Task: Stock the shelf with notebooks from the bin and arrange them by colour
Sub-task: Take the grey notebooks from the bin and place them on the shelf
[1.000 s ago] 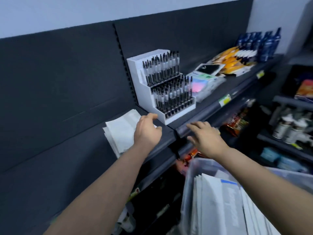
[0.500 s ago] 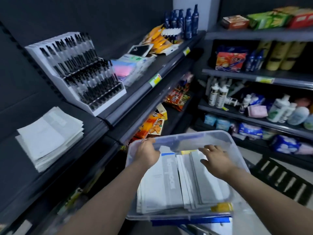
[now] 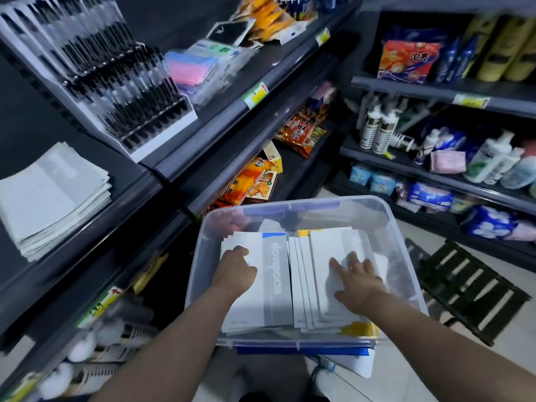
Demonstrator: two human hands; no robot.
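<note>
So one white notebook pile (image 3: 52,195) sits on the shelf (image 3: 127,172), loads left in the clear bin (image 3: 390,211). Right grip (image 3: 355,278) lies flat, released, on those notebooks (image 3: 322,256); left grip (image 3: 236,266) looks curled, can't tell if grasping.

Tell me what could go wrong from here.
The shelf stack is fanned and sits near the edge; more on top may slide off. The right hand lies flat on a loose pile in the bin; a lift could spill it. The yellow covers beneath might get mixed in.
</note>
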